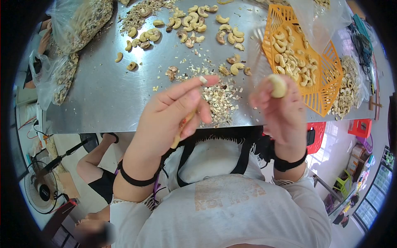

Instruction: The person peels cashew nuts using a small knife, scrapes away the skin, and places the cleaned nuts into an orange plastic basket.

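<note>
My left hand (167, 109) is above the table's near edge, its fingers curled around a thin tool with a yellowish handle (177, 139) marked with red. The tool's working end is hidden. A small white bit (202, 79) sits at one of its fingertips. My right hand (287, 109), slightly blurred, pinches a pale cashew nut (278, 86) between thumb and fingers, near the orange basket. Below and between both hands lies a heap of skin flakes and nut crumbs (221, 103). Loose cashews (194, 20), some with brown skin patches, are scattered farther back.
An orange plastic basket (324, 97) holding pale cashews stands at the right on the metal table (99, 95). Beside it are more nuts (349, 84) in clear plastic. Bags of flakes (89, 27) lie at the left. Another person's leg (97, 159) and a fan (41, 190) are at lower left.
</note>
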Motion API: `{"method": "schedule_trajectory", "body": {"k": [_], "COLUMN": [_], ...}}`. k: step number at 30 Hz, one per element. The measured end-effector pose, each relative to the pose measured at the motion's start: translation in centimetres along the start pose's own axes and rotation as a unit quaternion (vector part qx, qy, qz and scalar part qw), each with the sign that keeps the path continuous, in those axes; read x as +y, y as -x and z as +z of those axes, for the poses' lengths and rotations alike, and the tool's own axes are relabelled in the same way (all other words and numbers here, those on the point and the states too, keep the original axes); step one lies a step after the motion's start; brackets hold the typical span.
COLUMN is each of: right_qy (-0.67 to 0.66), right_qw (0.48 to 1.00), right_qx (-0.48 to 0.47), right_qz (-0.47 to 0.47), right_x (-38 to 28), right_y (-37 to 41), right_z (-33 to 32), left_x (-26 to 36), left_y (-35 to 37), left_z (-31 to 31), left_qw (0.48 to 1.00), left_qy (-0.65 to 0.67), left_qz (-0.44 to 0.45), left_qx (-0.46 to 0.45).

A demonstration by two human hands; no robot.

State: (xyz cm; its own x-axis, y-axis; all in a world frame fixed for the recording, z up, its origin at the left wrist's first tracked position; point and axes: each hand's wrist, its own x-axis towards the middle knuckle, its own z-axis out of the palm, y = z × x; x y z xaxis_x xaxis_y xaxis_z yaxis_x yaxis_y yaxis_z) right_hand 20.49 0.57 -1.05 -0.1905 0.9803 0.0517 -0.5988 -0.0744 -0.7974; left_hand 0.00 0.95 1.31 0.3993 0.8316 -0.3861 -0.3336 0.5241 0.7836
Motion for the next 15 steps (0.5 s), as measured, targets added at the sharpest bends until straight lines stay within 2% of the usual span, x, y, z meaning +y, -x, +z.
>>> {"method": "schedule_trajectory", "body": {"k": [1,3,5,6,8,10,13,15], "right_qy": [-0.007,0.095,0.137,0.137,0.323,0.331,0.32,0.295], "right_qw": [0.999,0.99,0.97,0.969,0.885,0.877,0.867,0.903], "right_qx": [-0.023,0.032,0.115,0.116,0.258,0.266,0.296,0.219], "right_qz": [-0.022,-0.1,-0.167,-0.168,-0.214,-0.224,-0.242,-0.224], "right_x": [-0.9,-2.9,-4.6,-5.2,-6.0,-6.3,-5.9,-5.3], "right_y": [-0.3,-0.2,-0.2,-0.4,-0.8,-0.8,-0.1,0.8], "right_z": [-1.0,-1.8,-2.2,-2.3,-2.5,-2.4,-1.7,-0.7], "left_x": [0.0,0.6,1.1,1.3,1.4,1.4,0.4,-0.3], "left_y": [0.0,0.0,-0.1,-0.2,-0.3,-0.4,-0.5,-0.5], "left_z": [-0.2,-0.9,-1.6,-1.8,-1.8,-1.6,-0.8,0.7], "left_qw": [0.999,0.997,0.995,0.99,0.985,0.971,0.97,0.963], "left_qy": [-0.023,-0.044,-0.066,-0.07,-0.076,-0.132,-0.204,-0.264], "left_qz": [0.02,0.024,0.029,0.052,0.075,0.094,0.053,-0.014], "left_qx": [0.029,0.052,0.074,0.106,0.138,0.173,0.123,0.055]}}
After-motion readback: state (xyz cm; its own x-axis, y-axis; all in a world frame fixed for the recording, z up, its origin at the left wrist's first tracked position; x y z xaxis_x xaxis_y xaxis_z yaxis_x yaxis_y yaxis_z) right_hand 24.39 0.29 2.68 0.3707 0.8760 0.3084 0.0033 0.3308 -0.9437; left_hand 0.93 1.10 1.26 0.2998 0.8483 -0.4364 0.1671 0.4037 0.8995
